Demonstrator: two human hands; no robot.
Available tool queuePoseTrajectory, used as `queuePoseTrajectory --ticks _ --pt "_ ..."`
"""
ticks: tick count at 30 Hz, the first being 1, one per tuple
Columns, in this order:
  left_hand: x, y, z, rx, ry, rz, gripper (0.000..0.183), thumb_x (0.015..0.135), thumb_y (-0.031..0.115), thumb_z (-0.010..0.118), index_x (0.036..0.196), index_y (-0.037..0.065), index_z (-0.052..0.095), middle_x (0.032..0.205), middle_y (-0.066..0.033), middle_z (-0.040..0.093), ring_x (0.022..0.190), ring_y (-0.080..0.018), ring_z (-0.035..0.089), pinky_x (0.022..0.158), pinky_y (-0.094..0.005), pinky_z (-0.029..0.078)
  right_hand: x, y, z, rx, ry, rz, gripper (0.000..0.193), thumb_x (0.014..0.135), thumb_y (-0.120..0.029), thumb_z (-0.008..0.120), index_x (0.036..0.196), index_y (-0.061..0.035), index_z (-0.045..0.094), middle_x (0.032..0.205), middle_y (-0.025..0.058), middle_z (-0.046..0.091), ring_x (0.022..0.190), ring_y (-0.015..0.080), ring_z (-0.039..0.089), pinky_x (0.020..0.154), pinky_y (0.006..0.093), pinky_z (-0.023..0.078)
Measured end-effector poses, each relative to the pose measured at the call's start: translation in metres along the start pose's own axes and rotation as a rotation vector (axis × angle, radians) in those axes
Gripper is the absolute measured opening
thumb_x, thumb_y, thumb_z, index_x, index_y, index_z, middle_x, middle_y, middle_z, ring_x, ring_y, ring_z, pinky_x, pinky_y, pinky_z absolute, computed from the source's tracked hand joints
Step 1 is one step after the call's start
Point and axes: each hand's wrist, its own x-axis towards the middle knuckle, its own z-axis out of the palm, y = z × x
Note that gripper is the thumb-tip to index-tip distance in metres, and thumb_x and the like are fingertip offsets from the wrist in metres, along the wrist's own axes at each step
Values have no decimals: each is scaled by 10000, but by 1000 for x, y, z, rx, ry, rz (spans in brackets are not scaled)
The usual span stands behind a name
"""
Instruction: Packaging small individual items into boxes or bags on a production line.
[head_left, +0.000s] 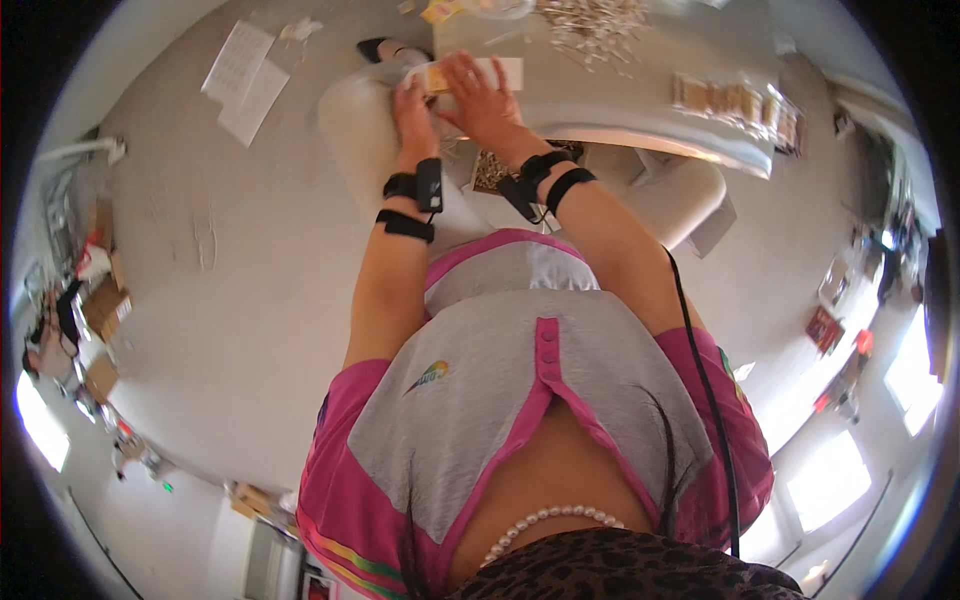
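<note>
A flat white strip with a yellow patch, perhaps a packet [511,72], lies across the table's left end. My left hand [415,120] is at its left end, just off the table edge, its fingers close together and bent onto it. My right hand [484,105] rests over the strip's middle with fingers spread and stretched out, covering part of it. Farther right on the table is a loose pile of thin pale sticks [592,28], like cotton swabs. Filled clear bags [735,103] stand in a row near the right end.
The pale table [640,100] has a near edge beyond my knees. An open box of small sticks [490,172] sits below it, between my legs. Yellow-and-white packaging [445,10] lies at the table's far left. Paper sheets [243,85] are on the floor at left.
</note>
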Motion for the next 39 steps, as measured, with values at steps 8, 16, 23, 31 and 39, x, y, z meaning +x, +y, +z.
queuePoseTrajectory --ticks 8,16,23,31,39 --pt "-19 24 2 1030 129 1097 537 944 234 679 1400 16 498 1387 -180 543 1310 -360 480 1099 -457 373 -52 54 -10 272 160 58 551 968 -340 612 1460 -110 517 1573 86 431 1472 267 362 1217 519 227" --pt "-18 7 127 1308 -474 1066 458 837 131 743 1274 119 607 1164 -106 595 1138 -330 547 969 -465 435 -94 111 -9 467 426 517 274 873 -173 675 1144 -137 678 1154 64 626 1098 318 564 932 483 420" --pt "20 5 150 1440 -587 1012 342 841 135 752 1169 79 675 1085 -126 625 1070 -355 573 907 -466 483 -84 150 -16 438 440 635 297 877 -195 713 1168 -142 686 1148 59 637 1114 310 570 933 465 413" --pt "-3 8 127 1397 -608 979 116 869 99 703 980 63 706 958 -126 642 967 -358 596 863 -453 504 -63 168 -6 404 390 613 250 868 -189 728 1114 -147 723 1146 67 655 1116 307 575 964 490 405" --pt "-36 3 104 1350 -604 933 120 916 162 685 977 63 719 958 -111 651 969 -342 605 847 -444 517 -57 170 -5 368 304 662 188 893 -214 687 1058 -131 723 1103 73 670 1100 307 593 956 491 408"
